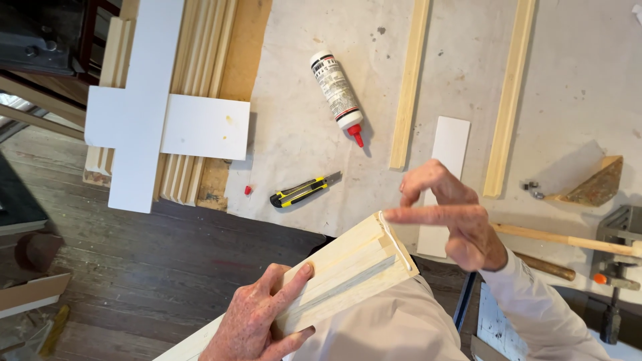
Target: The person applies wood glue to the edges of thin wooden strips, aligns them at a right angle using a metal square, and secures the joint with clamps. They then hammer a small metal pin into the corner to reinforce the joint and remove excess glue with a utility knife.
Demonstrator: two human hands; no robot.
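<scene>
My left hand (257,317) grips a pale wooden moulding piece (348,271) from the side, thumb on top, holding it tilted over my lap. A white bead of glue (396,244) runs along its mitred end. My right hand (451,217) hovers at that end, index finger stretched out and touching the top of the glue line, other fingers curled; it holds nothing. A white glue bottle with a red tip (338,93) lies on the table (301,134) beyond, and a yellow-black utility knife (304,190) lies near the table's front edge.
Two thin wooden strips (409,80) (509,93) and a white board (447,167) lie on the stained table. White panels (144,100) rest on stacked mouldings at left. A triangular wood block (595,184), a mallet handle (568,239) and a clamp (618,267) sit at right. Dark wooden floor below left.
</scene>
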